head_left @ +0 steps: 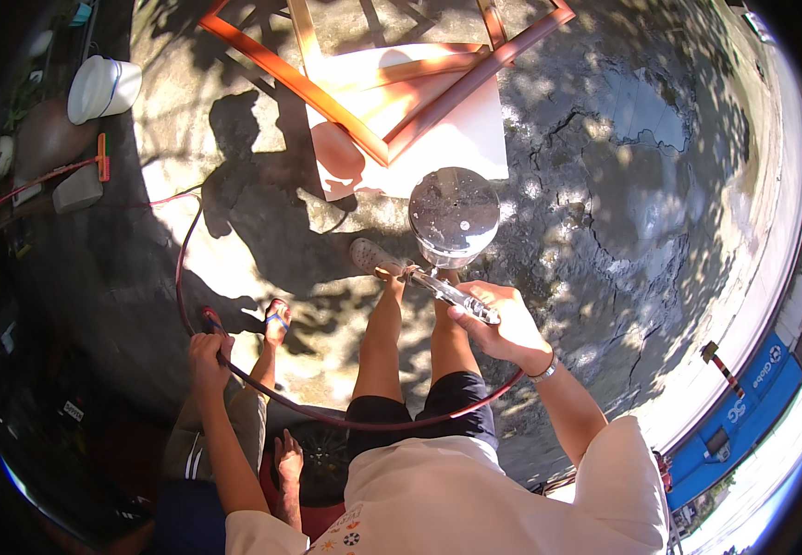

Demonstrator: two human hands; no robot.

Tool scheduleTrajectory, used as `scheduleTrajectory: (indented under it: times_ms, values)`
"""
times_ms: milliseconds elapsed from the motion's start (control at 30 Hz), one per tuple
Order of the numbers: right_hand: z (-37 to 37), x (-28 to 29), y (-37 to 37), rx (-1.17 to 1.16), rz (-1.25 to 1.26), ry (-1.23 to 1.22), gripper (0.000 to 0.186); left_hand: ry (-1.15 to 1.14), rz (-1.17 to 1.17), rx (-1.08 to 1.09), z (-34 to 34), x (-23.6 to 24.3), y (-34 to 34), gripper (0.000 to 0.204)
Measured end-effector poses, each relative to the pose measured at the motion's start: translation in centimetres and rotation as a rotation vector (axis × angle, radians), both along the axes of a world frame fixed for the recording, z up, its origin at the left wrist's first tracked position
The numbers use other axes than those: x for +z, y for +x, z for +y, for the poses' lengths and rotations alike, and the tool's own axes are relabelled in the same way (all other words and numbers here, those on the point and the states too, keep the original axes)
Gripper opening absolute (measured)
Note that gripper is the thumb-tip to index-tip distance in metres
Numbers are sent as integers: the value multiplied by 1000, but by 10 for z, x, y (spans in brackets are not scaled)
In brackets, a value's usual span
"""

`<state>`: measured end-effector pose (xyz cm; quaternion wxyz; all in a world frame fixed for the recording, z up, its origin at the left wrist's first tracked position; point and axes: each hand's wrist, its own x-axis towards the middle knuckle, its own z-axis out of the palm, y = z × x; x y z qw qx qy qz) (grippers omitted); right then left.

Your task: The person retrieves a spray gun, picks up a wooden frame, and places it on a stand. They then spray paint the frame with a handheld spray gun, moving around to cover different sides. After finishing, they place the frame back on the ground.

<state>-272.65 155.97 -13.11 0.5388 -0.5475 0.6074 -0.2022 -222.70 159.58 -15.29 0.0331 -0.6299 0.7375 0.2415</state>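
My right hand (505, 326) is closed around the shiny metal handle of a spray gun (456, 298), held in front of my legs. Its round silver cup (455, 213), flecked with pale spots, covers part of the ground beyond. My left hand (209, 359), out to the left, grips a dark red hose (327, 418). The hose sags across my thighs and rises toward my right wrist. Beyond the cup, an orange-brown wooden frame (304, 88) has one corner pointing at me, above a white board (470, 139).
At left sits another person, with a sandalled foot (277, 319) and a hand (288, 458) near my left arm. A white bucket (105, 90) stands at the far left. Cracked concrete (595, 222) spreads to the right, toward a blue banner (743, 416).
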Motion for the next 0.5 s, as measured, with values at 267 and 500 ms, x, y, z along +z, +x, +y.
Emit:
scheduleTrajectory:
  times_ms: [267, 500]
  values:
    - [-95, -15, -68, -218, 134, -431, 27, -61, 5, 17, -13, -5, -49, 42]
    - [-216, -57, -225, -494, 405, -387, 40, -91, -6, 11, -30, -13, -103, 39]
